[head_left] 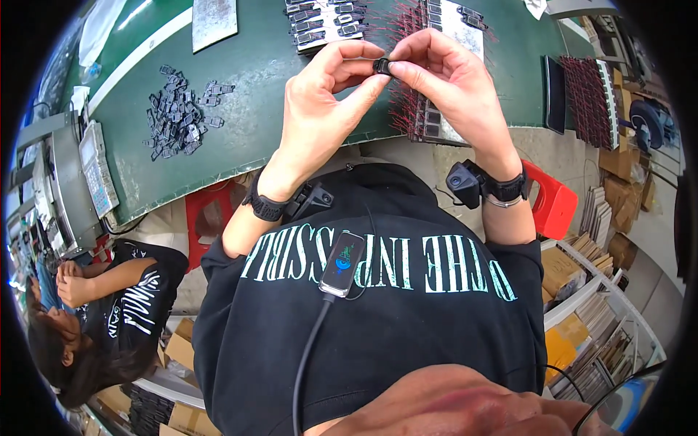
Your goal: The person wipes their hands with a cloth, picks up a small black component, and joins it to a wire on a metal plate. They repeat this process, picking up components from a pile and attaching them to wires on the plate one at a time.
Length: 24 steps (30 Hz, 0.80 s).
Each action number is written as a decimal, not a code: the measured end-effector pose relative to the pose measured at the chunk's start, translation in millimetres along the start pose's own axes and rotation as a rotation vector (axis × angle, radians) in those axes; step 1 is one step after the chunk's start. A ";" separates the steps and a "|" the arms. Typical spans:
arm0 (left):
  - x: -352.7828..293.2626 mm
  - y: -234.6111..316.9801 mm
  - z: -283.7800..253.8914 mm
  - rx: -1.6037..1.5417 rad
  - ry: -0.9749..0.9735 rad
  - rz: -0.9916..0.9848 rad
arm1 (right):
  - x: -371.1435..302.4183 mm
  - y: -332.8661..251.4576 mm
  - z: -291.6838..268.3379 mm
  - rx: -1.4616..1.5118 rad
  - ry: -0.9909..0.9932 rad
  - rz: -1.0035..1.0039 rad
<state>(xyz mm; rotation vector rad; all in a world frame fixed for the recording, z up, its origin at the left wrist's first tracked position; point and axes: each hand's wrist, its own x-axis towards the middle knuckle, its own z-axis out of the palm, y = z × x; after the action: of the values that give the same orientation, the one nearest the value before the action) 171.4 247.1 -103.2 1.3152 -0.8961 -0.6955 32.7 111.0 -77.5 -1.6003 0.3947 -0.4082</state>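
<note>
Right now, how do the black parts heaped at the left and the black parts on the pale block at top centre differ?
The heap is jumbled, its parts pointing every which way; the block's parts sit in neat columns. The heap lies directly on the green table, while the block's parts rest on the pale block. Both are groups of small dark pieces.

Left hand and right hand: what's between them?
A small black part, held between the left hand and the right hand, seen in the head view.
</note>
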 end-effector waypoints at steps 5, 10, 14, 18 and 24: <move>-0.3 5.7 -2.2 0.060 -0.034 -0.032 | 1.0 1.0 -5.0 0.042 -0.027 0.105; -10.2 -0.5 -1.9 0.100 0.035 -0.028 | 1.2 8.2 8.4 -0.157 -0.051 -0.013; -11.7 -2.7 -5.1 0.283 0.038 0.126 | -17.0 -8.9 18.2 -0.387 0.103 -0.014; -8.9 6.8 -48.2 0.709 -0.005 0.309 | -34.5 -20.2 -29.7 -0.236 0.267 0.063; -12.6 -7.9 -140.2 1.491 0.159 0.258 | -45.1 -9.6 -103.2 -0.433 0.380 0.121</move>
<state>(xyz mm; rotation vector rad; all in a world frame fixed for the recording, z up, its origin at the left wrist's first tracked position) 286.4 327.6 -116.0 2.3995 -1.4797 0.4672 -56.8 43.5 -62.6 -1.9051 0.9143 -0.5632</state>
